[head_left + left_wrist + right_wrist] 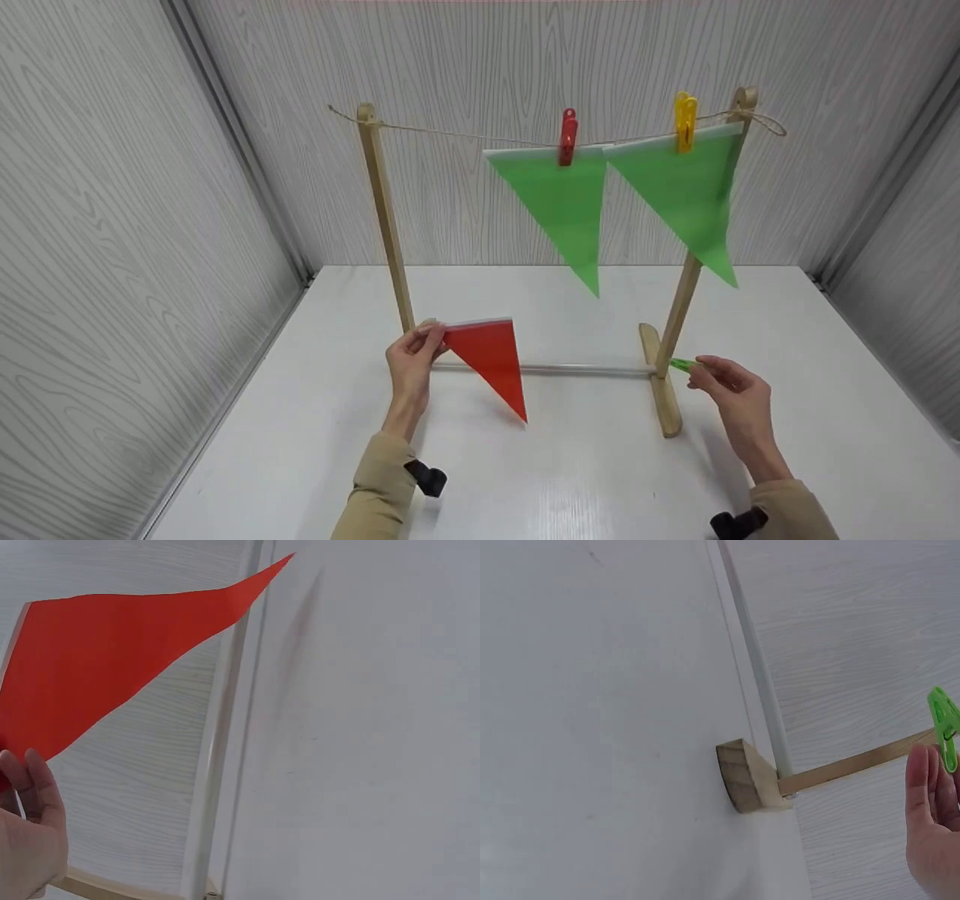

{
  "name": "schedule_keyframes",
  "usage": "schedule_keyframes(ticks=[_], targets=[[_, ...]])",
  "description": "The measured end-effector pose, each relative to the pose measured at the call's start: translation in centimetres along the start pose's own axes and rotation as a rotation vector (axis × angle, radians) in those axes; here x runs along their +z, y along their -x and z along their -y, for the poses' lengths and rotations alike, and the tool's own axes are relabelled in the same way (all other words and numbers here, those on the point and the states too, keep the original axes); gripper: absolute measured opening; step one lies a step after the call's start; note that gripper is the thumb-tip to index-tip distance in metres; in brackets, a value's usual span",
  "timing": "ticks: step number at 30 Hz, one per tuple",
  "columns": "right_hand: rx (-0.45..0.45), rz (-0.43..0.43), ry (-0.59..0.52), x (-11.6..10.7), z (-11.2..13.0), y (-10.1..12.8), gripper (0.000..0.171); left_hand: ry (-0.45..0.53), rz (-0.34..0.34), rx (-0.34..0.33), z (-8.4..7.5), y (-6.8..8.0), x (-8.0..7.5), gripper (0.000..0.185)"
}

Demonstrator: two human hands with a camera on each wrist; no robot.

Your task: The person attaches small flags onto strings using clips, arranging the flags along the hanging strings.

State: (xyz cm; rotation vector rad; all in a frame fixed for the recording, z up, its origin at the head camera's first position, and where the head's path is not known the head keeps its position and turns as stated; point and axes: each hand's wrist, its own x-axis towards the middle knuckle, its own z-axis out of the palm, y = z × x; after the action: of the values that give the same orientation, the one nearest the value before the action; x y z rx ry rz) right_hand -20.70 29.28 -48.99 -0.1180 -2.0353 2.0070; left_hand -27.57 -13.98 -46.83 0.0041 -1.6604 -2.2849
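My left hand (412, 367) pinches a red triangular pennant (491, 360) by one end of its white top edge. The pennant hangs point down in front of the stand and spreads across the left wrist view. Beside the stand's right post, my right hand (739, 401) pinches a green clothespin (681, 364), seen closer at the right edge of the right wrist view. Two green pennants hang from the twine (450, 134): a red clothespin (568, 138) is on the left pennant (566, 202), and a yellow clothespin (685, 122) is on the right pennant (686, 187).
The twine runs between a left wooden post (386, 217) and a right wooden post (681, 307). A pale rod (585, 369) joins them low down, and a wooden foot (666, 409) supports the right side. Grey wood-grain panels (450, 67) surround the white table (555, 472).
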Motion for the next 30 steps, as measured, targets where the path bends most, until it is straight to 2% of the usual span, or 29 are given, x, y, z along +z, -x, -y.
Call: schedule_keyframes(ticks=[3, 5, 8, 12, 14, 22, 30], targets=[[0.011, 0.021, -0.085, 0.5, 0.6, -0.1, 0.038, -0.002, -0.028, 0.031, -0.9, -0.2, -0.1, 0.02], [0.007, 0.037, -0.127, 1.0, 1.0, -0.1, 0.033, -0.006, -0.044, 0.044, -1.4, -0.4, -0.1, 0.019], [-0.014, 0.054, -0.248, 1.8, 1.6, -0.2, 0.026, 0.008, -0.061, 0.047, -2.3, -0.5, -0.2, 0.017], [-0.064, 0.066, -0.345, 2.9, 2.4, -0.3, 0.027, -0.012, -0.079, 0.06, -3.5, -0.7, -0.3, 0.022], [-0.073, 0.064, -0.36, 3.3, 2.9, -0.3, 0.027, -0.015, -0.086, 0.067, -4.1, -0.8, -0.3, 0.022], [-0.092, 0.032, -0.51, 5.3, 5.1, -0.2, 0.019, 0.163, -0.078, 0.105, -6.4, -1.5, 0.5, 0.013], [-0.19, 0.085, -0.522, 7.1, 7.6, 0.0, 0.02, 0.232, -0.046, 0.135, -8.7, -2.2, 1.1, 0.015]])
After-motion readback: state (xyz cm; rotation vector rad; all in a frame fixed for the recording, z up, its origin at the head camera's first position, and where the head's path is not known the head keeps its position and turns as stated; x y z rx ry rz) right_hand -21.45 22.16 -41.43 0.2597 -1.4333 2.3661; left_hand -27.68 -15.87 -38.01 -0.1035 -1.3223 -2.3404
